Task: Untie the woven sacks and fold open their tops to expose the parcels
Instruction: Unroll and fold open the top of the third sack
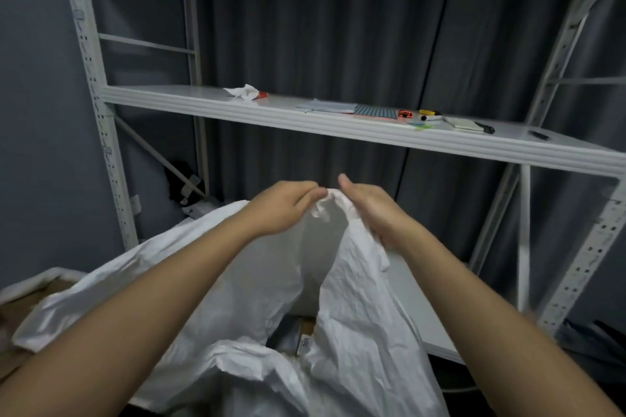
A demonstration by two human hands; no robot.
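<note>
A white woven sack (355, 308) stands in front of me with its mouth partly parted. Its bunched top edge is lifted to about chest height. My left hand (281, 210) pinches that crumpled edge from the left. My right hand (369, 210) grips the same edge from the right, thumb raised. Through the gap in the sack's mouth I see parcels (298, 335), one with a small white label. A second white sack (67, 308) lies to the left, slumped over brown cartons.
A grey metal rack surrounds the spot; its middle shelf (338, 125) holds crumpled paper, papers, a keyboard, cutters and pens. A lower white shelf (423, 308) runs behind the sack. Dark curtains hang at the back. A grey wall is on the left.
</note>
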